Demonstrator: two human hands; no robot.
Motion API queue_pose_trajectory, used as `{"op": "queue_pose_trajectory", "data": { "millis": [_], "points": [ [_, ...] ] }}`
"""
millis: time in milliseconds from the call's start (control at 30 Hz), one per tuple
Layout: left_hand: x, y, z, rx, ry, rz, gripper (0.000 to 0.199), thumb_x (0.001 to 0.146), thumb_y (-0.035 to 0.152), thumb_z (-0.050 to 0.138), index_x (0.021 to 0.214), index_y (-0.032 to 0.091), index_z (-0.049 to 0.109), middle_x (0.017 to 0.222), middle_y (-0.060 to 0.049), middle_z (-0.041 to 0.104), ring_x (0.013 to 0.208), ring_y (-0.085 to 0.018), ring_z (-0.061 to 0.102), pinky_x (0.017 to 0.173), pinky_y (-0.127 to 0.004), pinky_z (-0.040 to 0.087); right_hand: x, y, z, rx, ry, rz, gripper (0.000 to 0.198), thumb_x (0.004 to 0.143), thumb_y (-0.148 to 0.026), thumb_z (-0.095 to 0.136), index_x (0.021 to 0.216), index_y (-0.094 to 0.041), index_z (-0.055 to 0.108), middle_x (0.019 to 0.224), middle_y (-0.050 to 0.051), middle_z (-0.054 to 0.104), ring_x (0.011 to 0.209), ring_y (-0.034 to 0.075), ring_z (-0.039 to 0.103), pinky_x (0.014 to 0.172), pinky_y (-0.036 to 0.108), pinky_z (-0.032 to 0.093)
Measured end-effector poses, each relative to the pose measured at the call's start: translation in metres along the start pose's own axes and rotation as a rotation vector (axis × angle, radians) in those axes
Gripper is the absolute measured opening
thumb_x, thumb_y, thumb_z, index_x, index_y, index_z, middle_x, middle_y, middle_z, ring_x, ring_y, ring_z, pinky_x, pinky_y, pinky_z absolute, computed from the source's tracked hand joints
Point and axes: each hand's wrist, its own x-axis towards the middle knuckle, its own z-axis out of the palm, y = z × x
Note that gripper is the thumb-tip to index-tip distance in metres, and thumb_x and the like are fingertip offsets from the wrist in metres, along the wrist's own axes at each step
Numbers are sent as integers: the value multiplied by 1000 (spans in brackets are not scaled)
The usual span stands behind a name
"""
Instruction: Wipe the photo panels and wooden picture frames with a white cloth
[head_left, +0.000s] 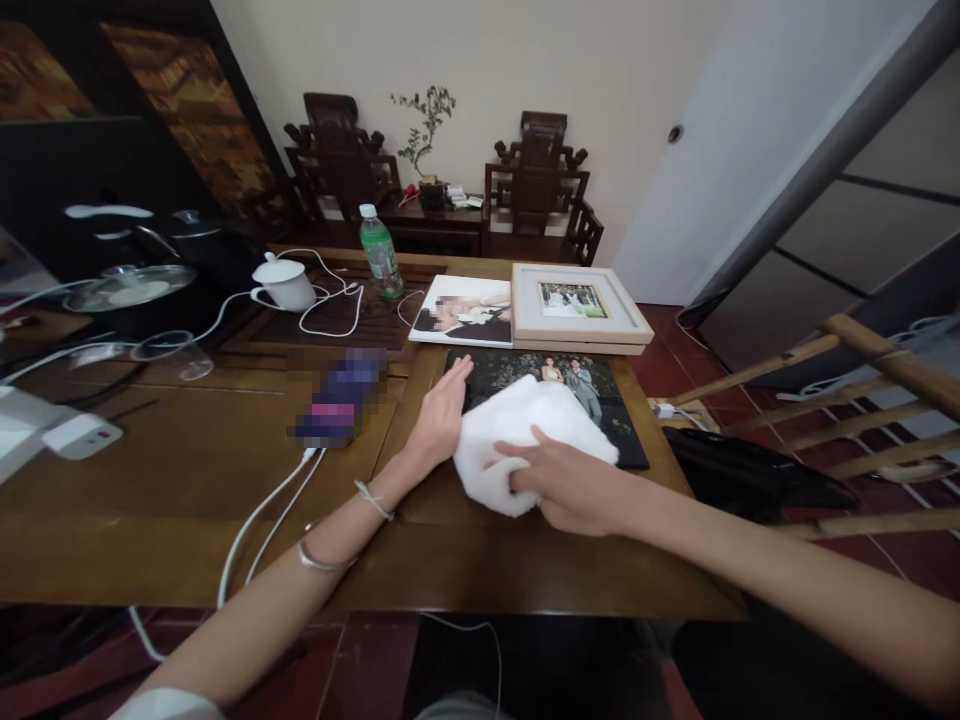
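Observation:
A dark photo panel (626, 435), printed with a couple in wedding clothes, lies flat on the wooden table. My left hand (441, 418) rests along its left edge, fingers stretched out and holding nothing. On the panel's front left part my right hand (566, 482) presses a bunched white cloth (536, 415), its fingers curled into the fabric. The cloth covers much of the panel and hangs past its front edge. Just behind lie a white photo board (480, 290) and a pale box-like picture frame (630, 318) with a small photo inside.
A phone with a blurred screen (341, 395) lies to the left, with white cables (247, 520) running off the front edge. Behind it stand a lidded white cup (289, 285) and a green-labelled bottle (382, 255). A wooden chair (862, 420) stands at the right.

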Motion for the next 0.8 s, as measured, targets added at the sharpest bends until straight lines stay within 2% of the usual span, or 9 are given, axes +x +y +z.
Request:
{"op": "queue_pose_trajectory", "data": {
  "millis": [67, 133, 167, 233, 300, 433, 567, 667, 800],
  "points": [
    [-1, 0, 2, 56, -85, 6, 48, 99, 35, 24, 132, 13, 51, 143, -11, 47, 137, -19, 36, 115, -39, 29, -11, 10, -5, 0, 45, 132, 37, 63, 3, 41, 84, -18, 63, 93, 10, 71, 90, 23, 65, 89, 38, 43],
    [-2, -1, 4, 130, -148, 2, 44, 98, 32, 30, 132, 15, 51, 143, -10, 46, 137, -20, 36, 113, -43, 30, -12, 27, -9, -30, 101, 263, 34, 64, 2, 39, 81, -17, 62, 73, 8, 68, 74, 22, 63, 73, 31, 44],
    [-3, -2, 5, 169, -173, 0, 42, 97, 31, 33, 131, 16, 52, 143, -10, 47, 136, -21, 37, 112, -45, 31, -9, 36, -11, -44, 132, 320, 33, 65, 1, 39, 81, -17, 62, 70, 8, 67, 71, 22, 62, 68, 30, 43],
    [-3, -3, 6, 237, -207, 2, 39, 95, 27, 38, 129, 16, 54, 140, -11, 50, 134, -22, 41, 110, -48, 33, 6, 54, -17, -44, 194, 403, 32, 66, -1, 38, 83, -16, 62, 72, 9, 67, 71, 23, 61, 65, 28, 41],
    [-3, -4, 7, 277, -224, 13, 37, 93, 24, 41, 126, 16, 56, 138, -11, 52, 133, -23, 42, 109, -49, 34, 29, 66, -24, -17, 247, 430, 34, 68, -2, 38, 87, -15, 63, 80, 10, 70, 76, 23, 62, 69, 28, 40],
    [-2, -5, 6, 301, -229, 33, 36, 92, 22, 43, 124, 16, 58, 135, -12, 55, 131, -24, 45, 107, -48, 37, 86, 70, -38, 48, 316, 371, 40, 72, -3, 38, 100, -12, 64, 113, 11, 68, 98, 25, 60, 84, 30, 40],
    [-1, -6, 6, 295, -218, 32, 34, 91, 22, 45, 121, 18, 60, 128, -10, 61, 122, -25, 54, 103, -46, 42, 122, 61, -47, 99, 249, 255, 43, 72, -3, 36, 105, -12, 64, 120, 10, 65, 104, 24, 58, 88, 29, 39],
    [-2, -7, 6, 286, -215, 27, 34, 91, 22, 45, 121, 19, 60, 129, -10, 60, 123, -24, 53, 104, -46, 41, 117, 66, -47, 100, 241, 241, 41, 71, -4, 36, 99, -10, 65, 117, 13, 66, 100, 24, 59, 88, 30, 40],
    [-3, -7, 6, 286, -226, 27, 37, 91, 21, 45, 126, 20, 56, 137, -9, 54, 132, -23, 44, 108, -49, 37, 70, 100, -39, 73, 296, 309, 42, 69, -6, 36, 98, -12, 66, 114, 11, 67, 101, 25, 59, 90, 33, 41]
  ]
}}
